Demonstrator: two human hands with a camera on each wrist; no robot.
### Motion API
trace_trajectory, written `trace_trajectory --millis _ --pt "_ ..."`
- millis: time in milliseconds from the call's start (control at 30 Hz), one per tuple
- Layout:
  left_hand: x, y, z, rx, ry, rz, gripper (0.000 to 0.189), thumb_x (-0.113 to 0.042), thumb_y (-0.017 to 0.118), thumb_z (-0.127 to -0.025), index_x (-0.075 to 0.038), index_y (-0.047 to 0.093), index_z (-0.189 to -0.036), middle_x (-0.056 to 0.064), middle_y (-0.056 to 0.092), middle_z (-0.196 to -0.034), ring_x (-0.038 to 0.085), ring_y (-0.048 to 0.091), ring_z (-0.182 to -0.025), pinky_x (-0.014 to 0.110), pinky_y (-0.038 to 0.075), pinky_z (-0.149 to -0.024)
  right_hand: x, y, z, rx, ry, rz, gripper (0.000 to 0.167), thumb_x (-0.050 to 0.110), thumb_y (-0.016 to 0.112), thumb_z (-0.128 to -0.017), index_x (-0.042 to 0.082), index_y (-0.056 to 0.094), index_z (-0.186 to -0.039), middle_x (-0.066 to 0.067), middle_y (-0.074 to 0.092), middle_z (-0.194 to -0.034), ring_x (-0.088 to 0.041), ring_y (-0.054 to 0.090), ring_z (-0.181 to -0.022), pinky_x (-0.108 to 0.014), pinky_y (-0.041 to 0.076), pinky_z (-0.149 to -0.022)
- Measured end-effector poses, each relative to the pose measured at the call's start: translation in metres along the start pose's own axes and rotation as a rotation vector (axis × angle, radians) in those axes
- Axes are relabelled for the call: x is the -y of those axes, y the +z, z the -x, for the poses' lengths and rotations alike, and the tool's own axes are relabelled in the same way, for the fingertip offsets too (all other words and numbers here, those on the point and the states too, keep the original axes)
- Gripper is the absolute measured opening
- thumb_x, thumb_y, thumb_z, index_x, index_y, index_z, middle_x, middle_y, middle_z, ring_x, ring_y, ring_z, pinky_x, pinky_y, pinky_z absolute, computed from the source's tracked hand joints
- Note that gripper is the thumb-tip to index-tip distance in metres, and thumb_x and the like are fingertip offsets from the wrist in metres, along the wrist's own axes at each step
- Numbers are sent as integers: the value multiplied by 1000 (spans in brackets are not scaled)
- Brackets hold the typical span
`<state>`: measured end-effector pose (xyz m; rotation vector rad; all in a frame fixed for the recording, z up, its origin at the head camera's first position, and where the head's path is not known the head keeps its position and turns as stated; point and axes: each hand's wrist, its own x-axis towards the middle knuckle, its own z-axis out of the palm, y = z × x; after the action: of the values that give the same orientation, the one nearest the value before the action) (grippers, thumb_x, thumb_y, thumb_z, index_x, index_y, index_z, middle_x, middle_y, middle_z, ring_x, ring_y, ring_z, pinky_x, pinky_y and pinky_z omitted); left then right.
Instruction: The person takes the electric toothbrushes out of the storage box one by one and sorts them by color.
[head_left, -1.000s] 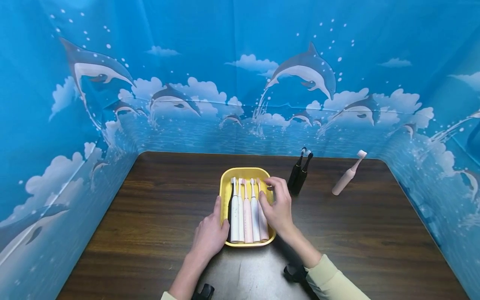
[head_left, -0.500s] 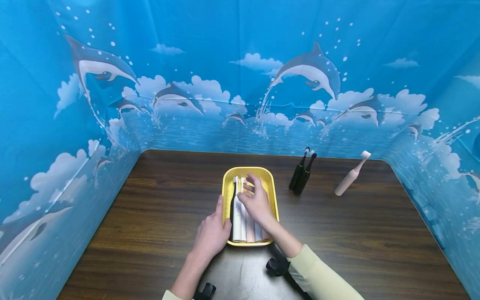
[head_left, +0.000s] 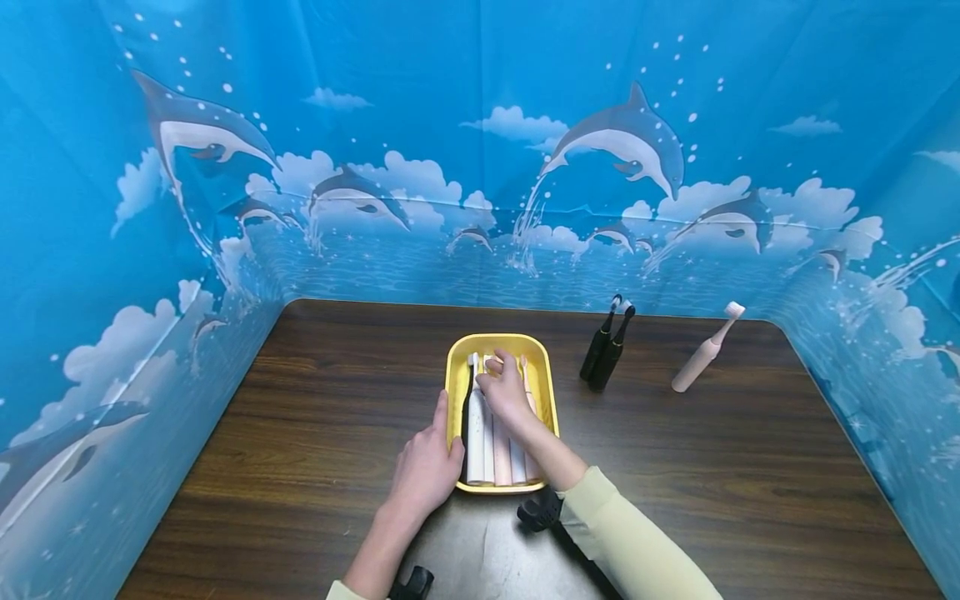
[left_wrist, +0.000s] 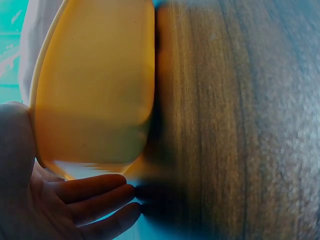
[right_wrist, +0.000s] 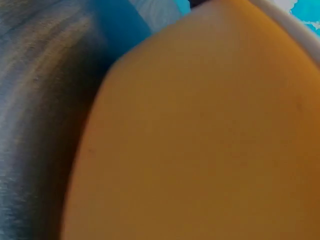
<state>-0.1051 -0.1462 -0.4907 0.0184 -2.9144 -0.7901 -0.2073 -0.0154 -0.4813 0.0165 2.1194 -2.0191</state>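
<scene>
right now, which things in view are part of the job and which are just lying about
In the job:
yellow rectangular tray
slim white, pink and black toothbrushes inside it

Apparently just lying about:
two slim black toothbrushes right of the tray
slim pale pink toothbrush farther right

Rounded yellow tray; slim white, pink and black toothbrushes; brown wood-grained table; blue cloth backdrop patterned with dolphins.

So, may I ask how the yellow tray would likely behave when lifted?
The yellow tray is probably stiff, since its walls hold an even curve. Its smooth-looking side may be slippery. The toothbrushes lying side by side in it could slide if it tips.
</scene>
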Motion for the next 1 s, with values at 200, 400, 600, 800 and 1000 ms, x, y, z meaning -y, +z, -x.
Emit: trace_trajectory --millis 200,400,600,800,1000 --pt "-1 -1 0 -11 7 4 72 -17 64 -93 1 35 -157 28 71 -94 43 70 -75 55 50 -61 3 -2 -8 44 17 -191 69 -2 49 -96 -7 17 -157 -37 36 -151 -45 48 -133 -50 41 -109" --pt "-1 0 -1 -16 10 6 71 -16 64 -93 3 36 -156 27 70 -92 41 69 -72 55 50 -60 3 1 -10 71 59 -246 68 -2 50 -99 -9 14 -156 -37 42 -146 -43 55 -126 -44 46 -104" --pt "-1 0 0 -10 2 3 71 -15 64 -93 1 36 -156 27 70 -91 41 69 -72 54 49 -58 2 1 -10 121 89 -204 74 3 57 -98 -9 15 -157 -34 49 -138 -38 63 -114 -40 50 -98" --pt "-2 0 0 -6 -2 6 70 -16 64 -94 0 36 -156 26 70 -90 40 68 -70 54 48 -57 2 -7 -4 238 123 -95 63 8 58 -97 -6 32 -153 -26 65 -127 -23 66 -101 -36 53 -88" --pt "-2 -1 -1 17 -13 11 71 -16 63 -94 0 34 -157 26 71 -94 39 69 -73 53 49 -59 4 -17 9 390 181 -26 54 8 58 -101 -6 39 -150 -22 66 -127 -14 65 -87 -30 53 -65"
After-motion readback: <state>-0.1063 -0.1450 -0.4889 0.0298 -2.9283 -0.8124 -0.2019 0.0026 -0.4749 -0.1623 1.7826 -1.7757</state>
